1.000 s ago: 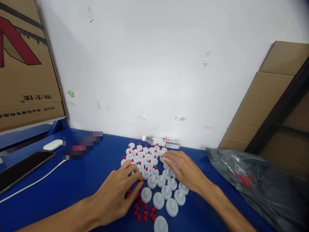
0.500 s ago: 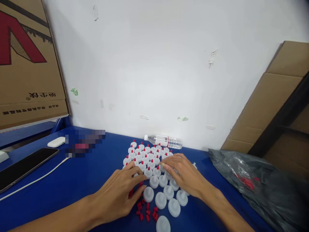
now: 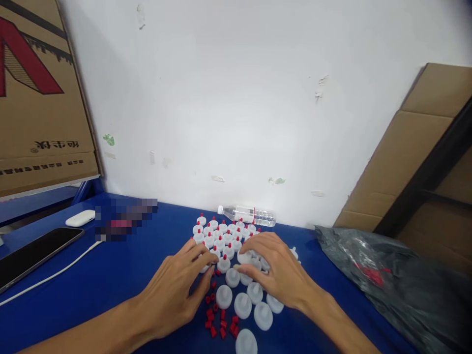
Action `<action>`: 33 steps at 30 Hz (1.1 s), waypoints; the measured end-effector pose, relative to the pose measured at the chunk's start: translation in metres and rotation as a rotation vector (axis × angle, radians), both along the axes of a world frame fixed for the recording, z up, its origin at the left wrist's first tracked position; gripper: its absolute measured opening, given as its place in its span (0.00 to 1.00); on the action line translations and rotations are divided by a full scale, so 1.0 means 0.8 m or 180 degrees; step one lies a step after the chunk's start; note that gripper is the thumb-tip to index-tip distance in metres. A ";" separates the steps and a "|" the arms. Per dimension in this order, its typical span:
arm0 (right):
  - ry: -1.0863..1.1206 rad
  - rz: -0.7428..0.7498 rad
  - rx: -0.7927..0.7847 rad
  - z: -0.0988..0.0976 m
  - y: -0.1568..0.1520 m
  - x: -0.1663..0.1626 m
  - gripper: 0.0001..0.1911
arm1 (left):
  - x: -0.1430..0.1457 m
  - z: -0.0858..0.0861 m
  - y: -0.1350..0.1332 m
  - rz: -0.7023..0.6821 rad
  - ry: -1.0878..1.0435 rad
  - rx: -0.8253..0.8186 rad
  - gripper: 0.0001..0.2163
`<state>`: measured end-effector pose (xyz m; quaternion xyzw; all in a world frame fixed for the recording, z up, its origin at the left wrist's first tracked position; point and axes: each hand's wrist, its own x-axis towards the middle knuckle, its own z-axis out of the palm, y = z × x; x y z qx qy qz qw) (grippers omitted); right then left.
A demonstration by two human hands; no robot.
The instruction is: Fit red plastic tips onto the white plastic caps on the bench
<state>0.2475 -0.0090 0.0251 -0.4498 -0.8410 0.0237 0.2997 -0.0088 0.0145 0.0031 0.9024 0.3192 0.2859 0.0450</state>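
My left hand (image 3: 177, 290) rests flat, fingers loose, tips among the white caps (image 3: 228, 255) beside the loose red tips (image 3: 221, 327); whether they pinch a tip I cannot tell. My right hand (image 3: 273, 270), curled, grips one white cap. Best to hold it steady. Both hands have closed inward since earlier.

Clear water bottle (image 3: 246, 215) lies on its side against the white wall (image 3: 236, 98), mid frame. Lower left: dark phone (image 3: 33, 255), white cable (image 3: 51, 278), white case (image 3: 80, 218) on blue surface (image 3: 110, 275). Black plastic bag (image 3: 387, 280) lower right; cardboard boxes (image 3: 37, 98) upper left.
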 end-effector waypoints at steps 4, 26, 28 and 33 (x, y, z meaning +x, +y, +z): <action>-0.0227 0.0068 0.0566 -0.005 -0.007 -0.017 0.06 | 0.000 -0.008 0.002 0.0141 -0.0126 0.0022 0.10; -0.0432 -0.0162 0.1114 0.002 0.014 0.021 0.06 | -0.015 0.004 -0.001 -0.0265 -0.0370 -0.0352 0.17; -0.0346 -0.0319 0.0912 0.002 0.017 0.029 0.09 | -0.009 0.009 0.002 -0.0321 -0.0059 -0.0218 0.14; -0.0463 0.0014 0.0445 -0.010 0.016 0.014 0.13 | 0.002 -0.002 0.004 -0.0289 0.0451 -0.0199 0.06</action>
